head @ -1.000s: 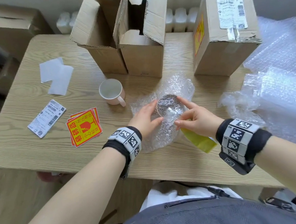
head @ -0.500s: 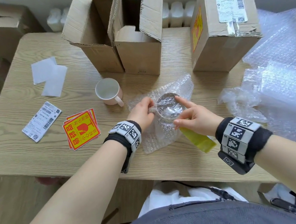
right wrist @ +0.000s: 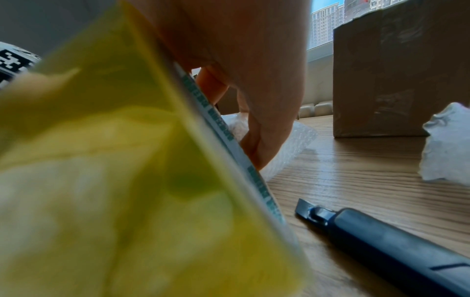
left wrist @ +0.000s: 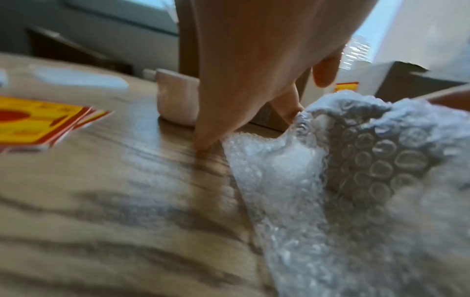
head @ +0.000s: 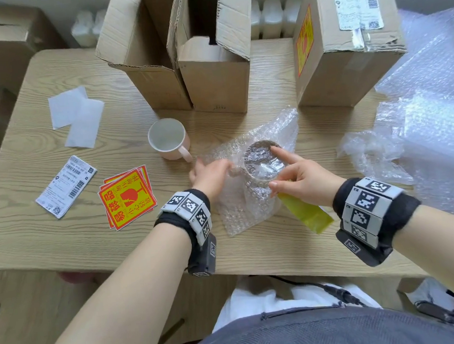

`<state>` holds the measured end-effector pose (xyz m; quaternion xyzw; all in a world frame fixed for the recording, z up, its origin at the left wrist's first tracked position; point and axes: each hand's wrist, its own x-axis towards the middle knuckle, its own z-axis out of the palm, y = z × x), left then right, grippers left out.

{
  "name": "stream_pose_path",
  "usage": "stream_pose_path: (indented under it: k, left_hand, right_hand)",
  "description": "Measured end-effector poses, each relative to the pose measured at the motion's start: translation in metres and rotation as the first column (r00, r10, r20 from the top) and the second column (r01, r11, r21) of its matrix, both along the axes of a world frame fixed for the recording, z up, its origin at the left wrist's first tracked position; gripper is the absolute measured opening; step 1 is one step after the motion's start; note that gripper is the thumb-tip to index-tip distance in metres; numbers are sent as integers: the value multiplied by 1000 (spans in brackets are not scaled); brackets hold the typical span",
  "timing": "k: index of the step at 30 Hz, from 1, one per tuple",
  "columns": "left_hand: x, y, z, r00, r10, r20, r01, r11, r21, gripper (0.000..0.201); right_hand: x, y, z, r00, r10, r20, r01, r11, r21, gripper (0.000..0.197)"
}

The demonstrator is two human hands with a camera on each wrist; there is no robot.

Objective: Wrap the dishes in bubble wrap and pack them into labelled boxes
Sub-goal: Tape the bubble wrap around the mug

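The cup (head: 263,166) stands upright on the table (head: 64,237) in front of the open boxes (head: 213,73), half swathed in bubble wrap (head: 239,211); the right hand (head: 301,177) pins the wrap into its mouth with a forefinger while clutching a yellow strip (head: 305,212), and the left hand (head: 211,174) gathers the wrap at the cup's side. If either lets go, I'd expect the wrap to spring open, or the cup to tip toward the bare pink mug (head: 168,138) nearby. Only the right wrist view shows a utility knife (right wrist: 396,237) lying on the table, while the left wrist view shows one fingertip (left wrist: 203,144) down on the wood, though I cannot tell how firmly that hand grips.
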<state>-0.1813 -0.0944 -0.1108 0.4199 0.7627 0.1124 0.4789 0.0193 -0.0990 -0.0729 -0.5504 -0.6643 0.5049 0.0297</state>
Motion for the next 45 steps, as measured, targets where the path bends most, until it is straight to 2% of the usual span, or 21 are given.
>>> stream_pose_path:
  k: [3, 5, 10, 12, 15, 17, 20, 24, 27, 29, 31, 33, 35, 38, 40, 42, 43, 45]
  left_hand:
    - [-1, 4, -3, 997, -3, -82, 3, 1000, -6, 31]
    - [-1, 7, -9, 992, -18, -125, 20, 1000, 16, 28]
    - [-2, 14, -13, 999, 25, -42, -20, 993, 118, 25]
    - [0, 14, -10, 995, 28, -94, -7, 977, 215, 17]
    - [7, 5, -1, 974, -57, -219, 148, 894, 423, 18]
    - [9, -3, 2, 966, -88, -242, 208, 820, 533, 21]
    - [16, -13, 9, 962, -95, -254, 233, 771, 592, 27]
    - [25, -19, 10, 955, -149, -256, 279, 740, 611, 43]
    - [29, -25, 3, 908, -256, -331, 415, 654, 633, 31]
    - [32, -31, -4, 877, -303, -373, 478, 642, 600, 26]
    - [32, -37, -13, 842, -328, -428, 534, 620, 575, 29]
    - [28, -40, -18, 796, -339, -501, 599, 562, 571, 33]
    - [26, -40, -16, 750, -403, -524, 654, 571, 497, 42]
    - [25, -42, -15, 693, -479, -539, 710, 580, 398, 55]
    - [24, -42, -14, 712, -471, -520, 698, 552, 456, 55]
    - [24, -43, -14, 764, -438, -473, 644, 560, 521, 52]
    - [25, -44, -12, 798, -414, -437, 602, 581, 548, 49]
    - [26, -43, -5, 887, -338, -315, 461, 677, 574, 44]
  right_hand:
    - [0, 0, 0, 1000, 2, 5, -2, 1000, 4, 19]
    - [-1, 0, -1, 1000, 3, 3, -3, 1000, 3, 20]
    - [-1, 1, -2, 1000, -4, 7, 4, 1000, 4, 21]
    - [-1, 1, -2, 1000, -5, 7, 5, 1000, 6, 21]
    - [-1, 1, -3, 1000, -12, 5, 11, 1000, 4, 22]
    - [0, 1, -4, 1000, -15, 10, 15, 1000, 6, 23]
    - [1, 2, -3, 1000, -16, 9, 15, 1000, 5, 22]
    - [4, 3, -3, 1000, -8, 8, 8, 1000, 2, 21]
    - [4, 3, -2, 999, -32, -25, 31, 999, -14, 18]
    - [3, 4, -2, 998, -33, -45, 32, 999, -17, 18]
    - [3, 4, -2, 998, -32, -53, 31, 999, -10, 17]
    - [6, 4, -1, 996, -49, -72, 49, 999, 3, 18]
    - [11, 3, 2, 993, -75, -93, 77, 997, 14, 22]
    - [14, 5, 14, 991, -111, -73, 115, 992, 58, 18]
    - [11, 11, 20, 993, -119, 24, 117, 991, 73, 18]
    - [4, 20, 24, 986, -100, 133, 95, 994, 50, 22]
    - [-1, 25, 25, 980, -87, 177, 84, 996, 29, 24]
    - [-10, 31, 29, 963, -37, 268, 39, 999, -1, 26]
